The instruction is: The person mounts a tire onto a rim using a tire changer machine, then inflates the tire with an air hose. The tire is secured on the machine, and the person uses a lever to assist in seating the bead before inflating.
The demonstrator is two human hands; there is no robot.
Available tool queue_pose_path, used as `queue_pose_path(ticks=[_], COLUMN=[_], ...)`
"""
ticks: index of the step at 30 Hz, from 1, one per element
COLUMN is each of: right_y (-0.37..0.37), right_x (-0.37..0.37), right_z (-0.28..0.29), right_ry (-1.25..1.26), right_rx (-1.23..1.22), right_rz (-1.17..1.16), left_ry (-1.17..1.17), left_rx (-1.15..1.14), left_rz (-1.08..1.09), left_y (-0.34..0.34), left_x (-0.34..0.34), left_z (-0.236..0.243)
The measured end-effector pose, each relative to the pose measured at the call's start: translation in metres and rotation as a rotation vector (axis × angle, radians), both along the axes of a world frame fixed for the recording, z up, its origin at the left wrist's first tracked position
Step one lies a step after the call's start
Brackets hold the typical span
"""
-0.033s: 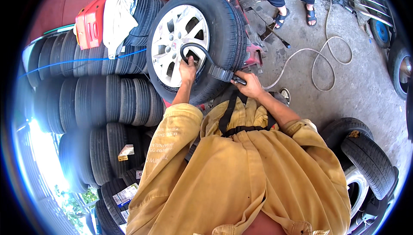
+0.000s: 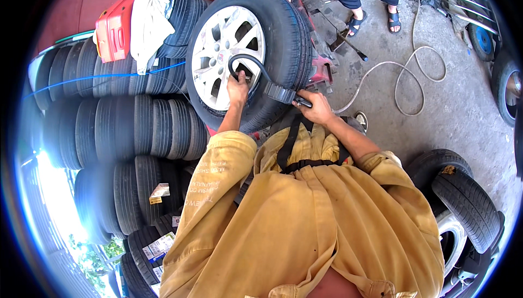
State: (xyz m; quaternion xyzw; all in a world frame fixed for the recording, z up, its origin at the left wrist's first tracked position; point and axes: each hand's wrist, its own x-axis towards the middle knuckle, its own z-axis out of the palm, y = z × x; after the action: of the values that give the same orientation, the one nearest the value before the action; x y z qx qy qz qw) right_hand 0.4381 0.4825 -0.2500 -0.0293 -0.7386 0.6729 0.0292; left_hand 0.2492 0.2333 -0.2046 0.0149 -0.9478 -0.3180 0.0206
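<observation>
the left hand (image 2: pixel 238 88) pinches the black hose (image 2: pixel 262 69) at the wheel (image 2: pixel 222 52); the right hand (image 2: pixel 316 108) grips the inflator (image 2: pixel 280 93). tyre rows (image 2: pixel 114 129) lie left of both, stained concrete floor (image 2: pixel 384 131) right.

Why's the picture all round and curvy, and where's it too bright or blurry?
Head view: a fisheye lens bends edges and leaves black corners; head view: white glare at lower left, with hazy tires beside it; head view: the wheel, left hand and right hand look fairly sharp.
</observation>
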Motion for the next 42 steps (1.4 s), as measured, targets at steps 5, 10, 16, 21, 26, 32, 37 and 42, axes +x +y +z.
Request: queue_pose_path(ticks=[5, 10, 16, 21, 26, 32, 37, 42], right_y=[-0.001, 0.0, -0.001, -0.001, 0.006, 0.016, 0.012, -0.017], right_x=[-0.001, -0.001, 0.0, 0.001, -0.002, -0.017, -0.038, -0.043], right_z=[-0.004, -0.003, -0.004, 0.0, 0.001, -0.009, 0.003, -0.009], right_ry=[0.005, 0.004, 0.011, -0.009, -0.054, -0.076, -0.113, -0.009], right_rx=[0.01, 0.011, 0.008, 0.041, 0.016, -0.247, -0.197, -0.205], right_rz=[0.001, -0.004, -0.009, -0.003, -0.001, -0.147, -0.048, -0.168], left_ry=[0.017, 0.019, -0.003, -0.005, -0.002, 0.055, 0.022, 0.024], left_rx=[-0.011, -0.023, -0.013, 0.034, 0.004, -0.079, -0.128, -0.081], left_rz=[-0.008, -0.014, -0.005, 0.008, -0.029, -0.04, 0.024, 0.046], left_y=[0.0, 0.002, 0.001, 0.001, 0.012, 0.011, 0.01, 0.011], left_x=[0.001, 0.002, 0.001, 0.003, 0.007, 0.006, 0.008, 0.004], left_z=[0.001, 0.001, 0.002, 0.003, 0.01, 0.013, 0.01, 0.01])
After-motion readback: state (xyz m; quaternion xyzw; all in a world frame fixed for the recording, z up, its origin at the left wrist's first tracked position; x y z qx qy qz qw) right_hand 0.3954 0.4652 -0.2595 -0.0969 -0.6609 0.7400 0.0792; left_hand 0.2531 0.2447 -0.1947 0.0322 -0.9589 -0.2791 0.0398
